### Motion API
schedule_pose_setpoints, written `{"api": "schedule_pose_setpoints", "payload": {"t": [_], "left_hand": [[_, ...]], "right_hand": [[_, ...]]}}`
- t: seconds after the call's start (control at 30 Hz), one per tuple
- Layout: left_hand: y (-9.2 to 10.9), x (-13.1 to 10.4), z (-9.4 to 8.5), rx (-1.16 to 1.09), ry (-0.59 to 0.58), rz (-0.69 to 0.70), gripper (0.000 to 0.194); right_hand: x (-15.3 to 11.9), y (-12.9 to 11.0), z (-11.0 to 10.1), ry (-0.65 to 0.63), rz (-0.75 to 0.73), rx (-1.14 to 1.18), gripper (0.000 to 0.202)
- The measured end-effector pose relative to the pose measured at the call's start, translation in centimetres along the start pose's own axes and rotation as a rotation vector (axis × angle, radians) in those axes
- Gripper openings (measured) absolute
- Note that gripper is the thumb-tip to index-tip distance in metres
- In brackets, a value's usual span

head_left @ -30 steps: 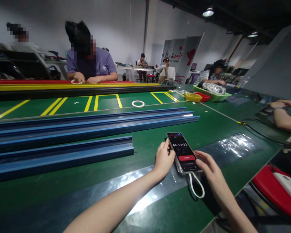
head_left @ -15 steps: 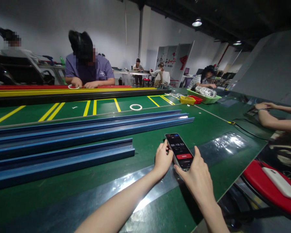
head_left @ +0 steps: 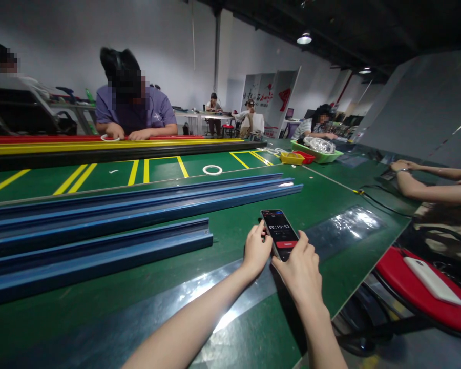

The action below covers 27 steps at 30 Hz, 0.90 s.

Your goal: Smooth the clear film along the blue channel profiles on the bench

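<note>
A smartphone (head_left: 279, 226) with a dark timer screen reading 00:19:52 and a red button is tilted up over the green table. The curled fingers of my left hand (head_left: 257, 249) grip its left edge. My right hand (head_left: 301, 269) closes round the phone's lower right corner, thumb at the bottom end and fingers along the right side. This hand covers the bottom of the screen. Left of my hands lie long blue channel rails (head_left: 169, 238), apart from them. A clear plastic sheet (head_left: 200, 294) lies flat beneath my forearms.
Beyond the blue rails sits a white ring (head_left: 212, 169). Yellow, red and green trays (head_left: 322, 154) stand farther back. Black, yellow and red rails (head_left: 138, 148) run before a person in a purple shirt (head_left: 134, 110). At right are another person's arms (head_left: 426, 184) and a red stool (head_left: 445, 302) bearing a white phone.
My right hand has moved left and closed in on the phone's lower right corner. My left hand keeps its hold. The timer reading is the same, and the view has shifted slightly.
</note>
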State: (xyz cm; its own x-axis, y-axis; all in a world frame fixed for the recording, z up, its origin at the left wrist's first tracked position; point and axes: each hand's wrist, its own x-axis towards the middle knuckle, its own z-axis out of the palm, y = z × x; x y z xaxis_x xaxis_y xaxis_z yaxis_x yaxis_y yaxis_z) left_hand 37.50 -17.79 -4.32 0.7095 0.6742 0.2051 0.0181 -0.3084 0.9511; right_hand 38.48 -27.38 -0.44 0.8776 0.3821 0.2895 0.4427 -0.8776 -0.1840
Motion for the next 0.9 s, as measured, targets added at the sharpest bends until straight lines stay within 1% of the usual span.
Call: {"api": "schedule_pose_setpoints", "payload": {"t": [0.13, 0.27, 0.47, 0.63, 0.73, 0.9], "left_hand": [[0.0, -0.1, 0.0, -0.008, -0.001, 0.007, 0.037], [0.0, -0.1, 0.0, -0.022, 0.0, 0.01, 0.041], [0.0, -0.3, 0.1, -0.035, -0.003, -0.031, 0.044], [-0.1, -0.5, 0.1, -0.004, -0.019, -0.003, 0.041], [-0.1, -0.5, 0.2, 0.015, -0.04, 0.015, 0.038], [0.1, -0.8, 0.3, 0.01, -0.059, 0.007, 0.033]], "right_hand": [[0.6, 0.4, 0.1, -0.046, 0.032, 0.021, 0.075], [1.7, 1.8, 0.1, -0.089, 0.058, 0.074, 0.08], [4.1, 5.0, 0.6, -0.031, 0.066, 0.113, 0.079], [6.7, 7.6, 1.1, -0.014, 0.059, 0.116, 0.083], [8.4, 9.0, 1.2, -0.01, 0.081, 0.091, 0.083], [10.9, 11.4, 1.5, 0.003, 0.111, 0.053, 0.083]]}}
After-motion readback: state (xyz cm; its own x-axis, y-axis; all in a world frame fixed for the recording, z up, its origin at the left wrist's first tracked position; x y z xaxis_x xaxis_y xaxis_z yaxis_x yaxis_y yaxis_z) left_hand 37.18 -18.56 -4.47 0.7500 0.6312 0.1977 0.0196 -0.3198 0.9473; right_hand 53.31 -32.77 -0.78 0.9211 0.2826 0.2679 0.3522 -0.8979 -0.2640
